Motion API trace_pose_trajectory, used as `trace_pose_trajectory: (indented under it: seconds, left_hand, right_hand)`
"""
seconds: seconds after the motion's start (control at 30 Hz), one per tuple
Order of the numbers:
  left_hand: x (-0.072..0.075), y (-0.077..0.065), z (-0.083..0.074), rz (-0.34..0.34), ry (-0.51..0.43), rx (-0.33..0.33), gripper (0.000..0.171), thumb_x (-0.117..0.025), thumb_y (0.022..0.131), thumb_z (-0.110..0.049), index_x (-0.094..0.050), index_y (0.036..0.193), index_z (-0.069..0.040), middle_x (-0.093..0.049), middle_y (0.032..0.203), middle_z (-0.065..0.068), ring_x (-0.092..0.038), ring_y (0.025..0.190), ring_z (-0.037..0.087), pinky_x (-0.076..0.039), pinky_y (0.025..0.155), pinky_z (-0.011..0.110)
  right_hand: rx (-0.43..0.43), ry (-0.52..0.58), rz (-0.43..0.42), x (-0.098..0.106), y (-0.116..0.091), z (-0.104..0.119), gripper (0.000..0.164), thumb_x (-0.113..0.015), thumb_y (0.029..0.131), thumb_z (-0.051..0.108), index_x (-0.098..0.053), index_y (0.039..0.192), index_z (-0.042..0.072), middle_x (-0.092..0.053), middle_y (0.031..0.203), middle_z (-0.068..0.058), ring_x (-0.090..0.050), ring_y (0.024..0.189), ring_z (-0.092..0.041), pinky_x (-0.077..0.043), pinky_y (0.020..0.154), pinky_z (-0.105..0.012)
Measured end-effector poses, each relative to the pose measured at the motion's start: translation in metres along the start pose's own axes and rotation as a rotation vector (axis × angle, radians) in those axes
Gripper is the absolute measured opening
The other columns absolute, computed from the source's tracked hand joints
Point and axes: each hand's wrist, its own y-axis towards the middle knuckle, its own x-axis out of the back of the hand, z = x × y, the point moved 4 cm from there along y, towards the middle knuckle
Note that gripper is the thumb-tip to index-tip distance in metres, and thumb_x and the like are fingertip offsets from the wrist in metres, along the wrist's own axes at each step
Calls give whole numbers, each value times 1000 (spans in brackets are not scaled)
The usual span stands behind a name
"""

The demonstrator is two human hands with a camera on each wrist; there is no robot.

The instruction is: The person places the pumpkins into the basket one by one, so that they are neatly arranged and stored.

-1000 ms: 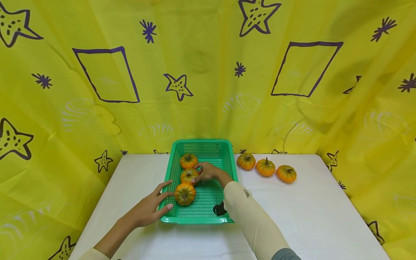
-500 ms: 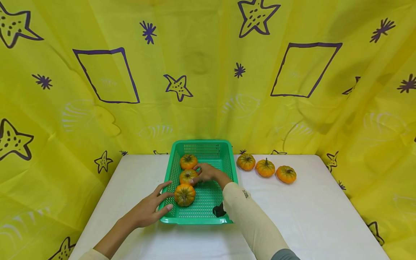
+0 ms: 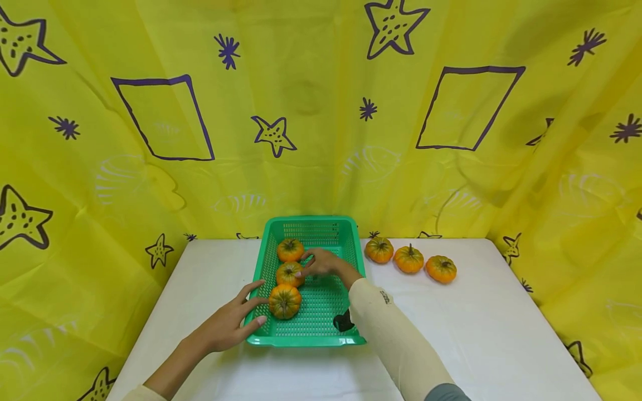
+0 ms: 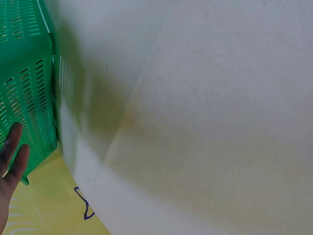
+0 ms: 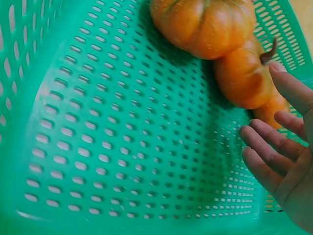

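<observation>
A green plastic basket (image 3: 321, 334) holds three small orange pumpkins in a row along its left side: a back pumpkin (image 3: 290, 250), a middle pumpkin (image 3: 290, 274) and a front pumpkin (image 3: 285, 301). My right hand (image 3: 322, 263) is inside the basket, just right of the middle pumpkin. In the right wrist view its fingers (image 5: 274, 147) are spread and relaxed, holding nothing, with the thumb close to a stem. My left hand (image 3: 232, 323) lies at the basket's left rim, fingers extended; whether a fingertip touches the front pumpkin, I cannot tell.
Three more pumpkins sit on the white table (image 3: 481, 334) right of the basket: a near-basket pumpkin (image 3: 379, 250), a central pumpkin (image 3: 408, 259) and an outer pumpkin (image 3: 441, 269). A yellow patterned curtain (image 3: 321, 111) encloses the table's back and sides.
My right hand has let go of the middle pumpkin and moved slightly up and right from it. That pumpkin stays in the row. My left hand keeps its place.
</observation>
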Motion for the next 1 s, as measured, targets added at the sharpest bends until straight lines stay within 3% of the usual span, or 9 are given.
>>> trace_pose_trajectory:
  seconds: [0.27, 0.53, 0.73, 1.0]
  left_hand:
    - [0, -1, 0, -6, 4, -4, 41, -53, 103, -43, -60, 135, -19, -27, 163, 3, -61, 123, 36, -53, 90, 55]
    - [0, -1, 0, -9, 13, -8, 41, -53, 103, -42, -60, 136, -19, -27, 163, 3, -61, 123, 35, -54, 90, 54]
    - [0, -1, -2, -13, 13, -10, 40, -54, 103, -41, -60, 136, -19, -28, 163, 4, -61, 123, 35, -54, 90, 54]
    - [0, -1, 0, -15, 19, -8, 39, -53, 103, -42, -59, 136, -21, -27, 163, 3, -62, 121, 34, -54, 89, 53]
  right_hand:
    - [89, -49, -39, 27, -10, 4, 59, -73, 93, 31, -53, 140, 2, -65, 129, -21, -62, 117, -36, -53, 97, -45]
    - [156, -7, -98, 61, -33, -1, 56, -72, 94, 27, -52, 141, 3, -59, 136, -25, -56, 127, -39, -51, 99, -48]
    - [149, 78, -152, 87, -58, -13, 59, -72, 94, 28, -49, 144, 5, -55, 139, -25, -58, 121, -37, -51, 99, -48]
    - [180, 38, -266, 121, -94, -38, 60, -71, 95, 25, -47, 145, 1, -57, 137, -25, -62, 118, -40, -54, 95, -48]
